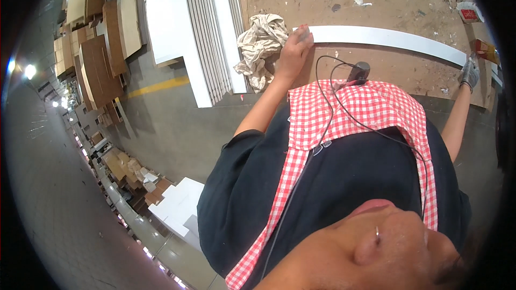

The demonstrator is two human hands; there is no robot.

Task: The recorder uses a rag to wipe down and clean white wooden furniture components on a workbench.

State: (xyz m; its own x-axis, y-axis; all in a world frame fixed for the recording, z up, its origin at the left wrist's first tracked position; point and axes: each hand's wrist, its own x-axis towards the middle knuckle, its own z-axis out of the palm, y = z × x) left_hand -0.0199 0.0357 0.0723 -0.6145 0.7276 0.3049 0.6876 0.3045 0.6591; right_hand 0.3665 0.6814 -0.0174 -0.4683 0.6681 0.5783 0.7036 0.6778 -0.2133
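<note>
White strip [388, 36] is located upper ctr. to upper R of frame, pos. lengthwise over paint-spotted brown tabletop [301, 2]. Strip's L end is touched by bare L hand [296, 48]; fingers are held together over the end, but whether a pinch is applied cannot be told. Nr. strip's R end, gray-gloved R hand [469, 73] is seen w/ fingers close together; grip cannot be confirmed at this size. A brown-and-yellow item [486, 52] is placed adj. to R hand. Crumpled cream cloth [262, 45] is set just beside L hand, btwn. it and stacked white panels [207, 37], upper L of ctr. Below strip, a black device [359, 72] w/ cable is seen nr. top of red-and-white checked apron [352, 104]. Brown boards [97, 70] are stored upper L.
</note>
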